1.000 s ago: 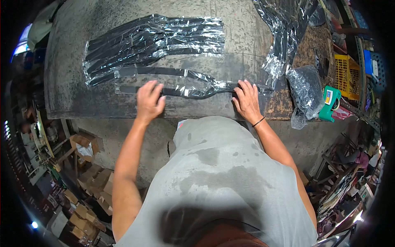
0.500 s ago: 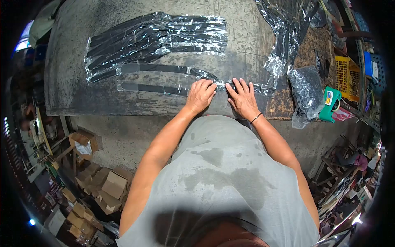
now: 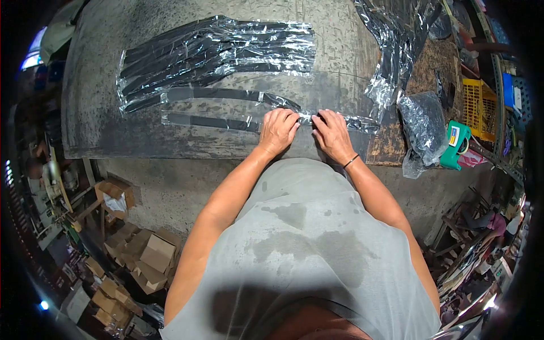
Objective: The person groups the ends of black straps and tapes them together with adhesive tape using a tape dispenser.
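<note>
Near the front edge of the worktable, my left hand is closed, fingers curled on a black strip in clear plastic wrap. My right hand, a dark band on its wrist, is closed on the same wrapped strip just to the right, thumb towards the left hand. A short shiny piece of the wrap shows between them; my fingers hide the strip beneath. Behind it lies a second wrapped black strip, curving down to meet the first near my left hand.
A row of wrapped black strips lies flat on the worktable. More wrapped strips are heaped at the right, beside a clear plastic bag and a green tape dispenser. Cardboard boxes stand on the floor at left.
My right hand's fingers, spread out before, have drawn in and bent onto the strip. My left hand has hardly moved, and the strips lie nearly as before.
</note>
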A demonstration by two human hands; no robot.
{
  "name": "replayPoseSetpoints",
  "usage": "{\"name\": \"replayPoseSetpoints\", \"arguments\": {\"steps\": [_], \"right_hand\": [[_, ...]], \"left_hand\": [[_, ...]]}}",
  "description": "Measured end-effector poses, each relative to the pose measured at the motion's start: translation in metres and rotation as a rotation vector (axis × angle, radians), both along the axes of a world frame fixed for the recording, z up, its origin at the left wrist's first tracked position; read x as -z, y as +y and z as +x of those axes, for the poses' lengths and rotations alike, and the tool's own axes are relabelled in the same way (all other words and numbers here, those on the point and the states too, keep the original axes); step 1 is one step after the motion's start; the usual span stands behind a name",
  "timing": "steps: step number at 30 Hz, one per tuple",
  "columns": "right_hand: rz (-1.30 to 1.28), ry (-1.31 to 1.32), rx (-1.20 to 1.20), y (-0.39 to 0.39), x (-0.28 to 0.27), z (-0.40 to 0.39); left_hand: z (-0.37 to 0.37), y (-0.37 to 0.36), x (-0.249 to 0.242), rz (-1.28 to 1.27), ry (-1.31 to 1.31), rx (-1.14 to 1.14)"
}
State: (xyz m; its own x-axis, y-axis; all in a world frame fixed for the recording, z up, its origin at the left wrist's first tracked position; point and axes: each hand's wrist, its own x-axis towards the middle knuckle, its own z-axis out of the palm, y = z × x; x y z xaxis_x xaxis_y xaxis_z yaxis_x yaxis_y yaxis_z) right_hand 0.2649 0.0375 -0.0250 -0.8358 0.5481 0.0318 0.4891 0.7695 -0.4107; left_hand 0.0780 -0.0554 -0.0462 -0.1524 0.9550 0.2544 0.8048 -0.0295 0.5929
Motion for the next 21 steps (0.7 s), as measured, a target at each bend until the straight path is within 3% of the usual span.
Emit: {"name": "replayPoseSetpoints", "arguments": {"steps": [3, 9, 19, 21], "right_hand": [[0.028, 0.055, 0.146, 0.007, 0.004, 0.005], [0.028, 0.140, 0.131, 0.014, 0.006, 0.002], [0.033, 0.240, 0.088, 0.014, 0.017, 0.004], [0.032, 0.249, 0.078, 0.015, 0.019, 0.005]], "left_hand": [[0.005, 0.001, -0.005, -0.013, 0.003, -0.051], [0.027, 0.012, -0.007, -0.200, -0.136, -0.186], [0.050, 0.023, 0.006, -0.206, -0.056, -0.352], [0.050, 0.023, 0.006, -0.322, -0.101, -0.398]]}}
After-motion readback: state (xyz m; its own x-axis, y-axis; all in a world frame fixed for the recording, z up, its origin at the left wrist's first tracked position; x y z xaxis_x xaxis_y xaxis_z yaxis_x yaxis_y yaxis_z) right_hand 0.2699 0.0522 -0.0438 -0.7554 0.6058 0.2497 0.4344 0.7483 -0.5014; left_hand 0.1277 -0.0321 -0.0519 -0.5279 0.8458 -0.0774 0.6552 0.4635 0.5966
